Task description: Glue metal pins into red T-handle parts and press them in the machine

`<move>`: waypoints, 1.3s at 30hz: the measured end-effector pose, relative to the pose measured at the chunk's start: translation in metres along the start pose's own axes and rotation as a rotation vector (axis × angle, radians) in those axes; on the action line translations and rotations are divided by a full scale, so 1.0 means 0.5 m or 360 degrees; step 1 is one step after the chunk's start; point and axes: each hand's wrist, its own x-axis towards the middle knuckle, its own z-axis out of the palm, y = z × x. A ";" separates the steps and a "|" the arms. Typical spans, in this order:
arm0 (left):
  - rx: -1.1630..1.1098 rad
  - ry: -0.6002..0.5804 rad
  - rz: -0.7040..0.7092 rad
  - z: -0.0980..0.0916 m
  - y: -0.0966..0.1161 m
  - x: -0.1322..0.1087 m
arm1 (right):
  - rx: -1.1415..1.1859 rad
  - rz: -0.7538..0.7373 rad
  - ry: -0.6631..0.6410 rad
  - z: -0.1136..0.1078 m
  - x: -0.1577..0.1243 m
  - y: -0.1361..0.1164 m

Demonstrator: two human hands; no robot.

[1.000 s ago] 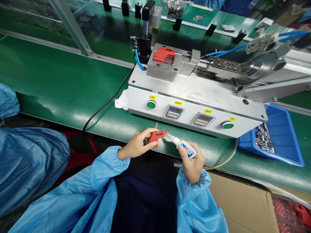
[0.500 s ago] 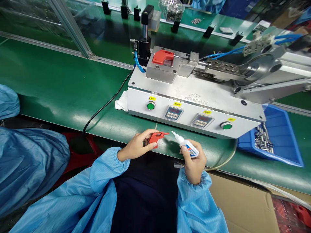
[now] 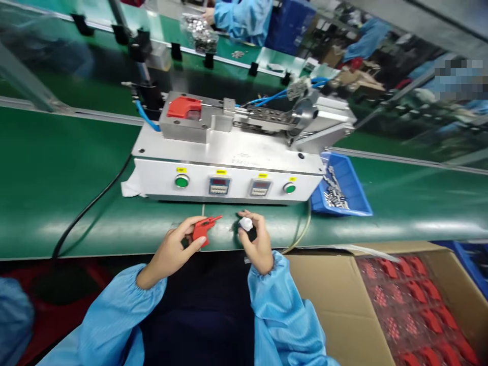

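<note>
My left hand [image 3: 173, 250] pinches a red pistol-shaped plastic part [image 3: 202, 231] between thumb and fingers, its thin end pointing right. Just to the right, my right hand [image 3: 258, 243] is closed around a small white glue bottle [image 3: 246, 223]. Only a short, foreshortened piece of the bottle shows, and its nozzle cannot be made out. A gap lies between bottle and red part. Both hands are over the front edge of the green bench, before a white-and-silver bench machine [image 3: 236, 180]. Another red part [image 3: 184, 108] sits in the machine's metal block.
Right of the machine stands a blue bin [image 3: 356, 190] of small metal pieces. A cardboard box [image 3: 328, 300] at lower right holds trays of red parts [image 3: 430, 320]. A black cable [image 3: 87, 211] crosses the bench at left. Across the bench a co-worker's sleeve [image 3: 244, 20] shows.
My view has swung right and shows more of the box. The bottle has turned from lying side-on with its nozzle toward the red part to a foreshortened view. Both hands keep their holds.
</note>
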 end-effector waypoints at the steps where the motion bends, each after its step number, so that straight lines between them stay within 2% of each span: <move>1: 0.0016 0.0003 -0.0004 0.001 -0.003 -0.001 | -0.0033 0.0002 -0.0004 -0.004 -0.002 -0.002; 11: 0.0059 0.0043 -0.0072 0.008 -0.024 -0.010 | -0.0221 -0.0020 -0.0044 -0.023 -0.022 -0.008; 14: 0.0057 0.0042 -0.0041 0.008 -0.027 -0.010 | -0.0284 -0.0062 -0.0054 -0.046 -0.024 -0.024; 17: 0.0054 0.0039 -0.0024 0.009 -0.027 -0.008 | -0.0352 -0.0143 0.0038 -0.103 -0.020 -0.053; 19: 0.0053 0.0034 -0.0021 0.009 -0.025 -0.007 | -0.0444 -0.0221 0.0187 -0.164 -0.006 -0.071; 22: 0.0055 0.0024 -0.0013 0.009 -0.021 -0.005 | -0.0665 -0.0298 0.0424 -0.287 0.046 -0.085; 24: 0.0055 0.0021 -0.0002 0.009 -0.021 -0.005 | -0.0766 -0.0242 0.0495 -0.379 0.100 -0.081; 25: 0.0053 0.0027 0.0003 0.010 -0.022 -0.005 | -0.0936 -0.0115 0.0486 -0.424 0.130 -0.075; 27: 0.0049 0.0032 0.0006 0.011 -0.025 -0.005 | -0.1377 0.0338 0.0279 -0.499 0.187 -0.057; 29: 0.0052 0.0032 0.0003 0.013 -0.030 -0.005 | -0.1641 0.0663 0.0105 -0.547 0.233 -0.032; 31: 0.0056 0.0032 0.0007 0.015 -0.035 -0.006 | -0.1714 0.0796 0.0032 -0.567 0.262 -0.004; 33: 0.0056 0.0033 0.0017 0.016 -0.039 -0.008 | -0.1716 0.0831 -0.0003 -0.566 0.278 0.025; 39: 0.0058 0.0006 0.0007 0.015 -0.037 -0.009 | -0.1657 0.0796 -0.0051 -0.547 0.286 0.073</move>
